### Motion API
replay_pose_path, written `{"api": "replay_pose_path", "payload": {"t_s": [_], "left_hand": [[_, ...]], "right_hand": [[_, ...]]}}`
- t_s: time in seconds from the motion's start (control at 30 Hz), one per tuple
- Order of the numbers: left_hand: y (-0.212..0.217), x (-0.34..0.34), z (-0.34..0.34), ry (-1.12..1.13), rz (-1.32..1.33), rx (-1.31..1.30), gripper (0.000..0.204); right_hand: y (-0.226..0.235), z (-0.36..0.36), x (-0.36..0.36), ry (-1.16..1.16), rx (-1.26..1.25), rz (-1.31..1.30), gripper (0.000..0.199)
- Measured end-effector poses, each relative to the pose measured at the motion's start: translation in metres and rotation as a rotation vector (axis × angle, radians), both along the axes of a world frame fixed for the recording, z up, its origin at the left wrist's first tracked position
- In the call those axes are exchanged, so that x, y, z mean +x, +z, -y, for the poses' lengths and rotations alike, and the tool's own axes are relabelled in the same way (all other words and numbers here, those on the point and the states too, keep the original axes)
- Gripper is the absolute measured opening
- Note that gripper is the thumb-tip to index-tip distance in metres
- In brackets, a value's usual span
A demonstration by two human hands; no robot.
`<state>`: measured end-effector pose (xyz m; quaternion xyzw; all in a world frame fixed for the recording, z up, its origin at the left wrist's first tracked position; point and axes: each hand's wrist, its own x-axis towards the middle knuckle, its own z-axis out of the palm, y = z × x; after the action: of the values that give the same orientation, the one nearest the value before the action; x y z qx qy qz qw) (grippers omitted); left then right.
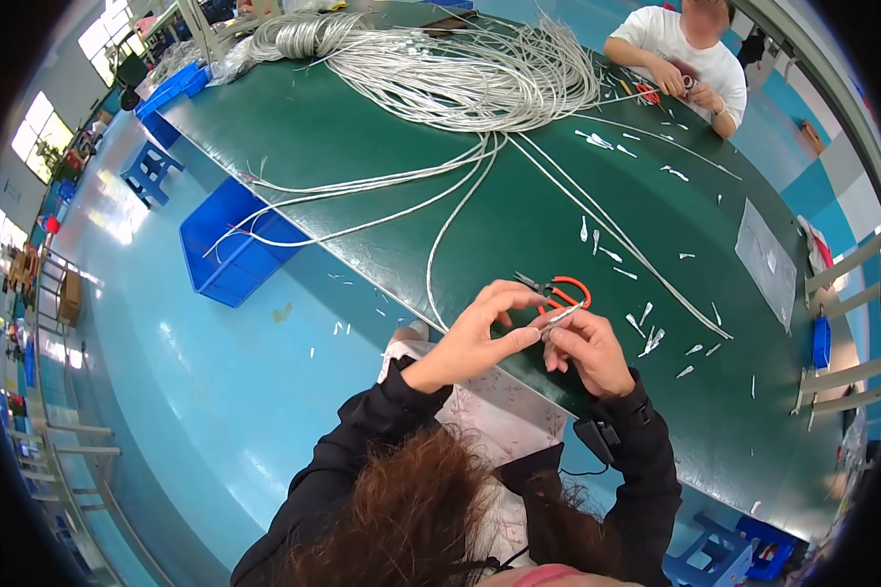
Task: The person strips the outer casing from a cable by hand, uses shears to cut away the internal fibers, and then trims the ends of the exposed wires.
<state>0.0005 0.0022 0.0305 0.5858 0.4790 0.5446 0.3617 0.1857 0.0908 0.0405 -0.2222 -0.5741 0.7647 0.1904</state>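
Over the near edge of the table, my left hand [482,331] and my right hand [589,350] meet at the end of a thin silvery cable [562,317]. My right thumb and fingers pinch this end. The left thumb presses toward it, with the left fingers curled around; part of the grip is hidden. One cable strand [432,277] runs from the big coil down behind my left hand. Just beyond my fingers lie cutting pliers [570,285] with orange-red handles, partly covered by the hands.
A large coil of silvery cable [460,83] covers the table's far side. White scraps [651,340] lie to the right, near a clear plastic bag [765,262]. A blue bin [233,245] stands left of the table edge, with cable ends over it. Another person [690,59] works across the table.
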Motion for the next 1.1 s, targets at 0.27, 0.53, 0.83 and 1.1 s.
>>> {"api": "replay_pose_path", "payload": {"t_s": [0.27,0.53,0.83,1.1], "left_hand": [[0.006,-0.010,-0.001,-0.481,0.457,-0.211,0.020],[0.010,-0.009,0.009,-0.235,0.376,-0.190,0.010],[0.013,0.017,0.025,0.606,-0.434,0.223,0.009],[0.024,0.017,0.030,0.682,-0.305,0.293,0.008]], "right_hand": [[0.013,0.017,-0.010,0.258,-0.208,-0.014,0.015],[-0.007,0.018,-0.012,0.141,-0.156,-0.131,0.014],[-0.001,0.049,-0.042,-0.360,0.517,0.000,0.004],[-0.003,0.057,-0.055,-0.335,1.146,0.045,0.008]]}}
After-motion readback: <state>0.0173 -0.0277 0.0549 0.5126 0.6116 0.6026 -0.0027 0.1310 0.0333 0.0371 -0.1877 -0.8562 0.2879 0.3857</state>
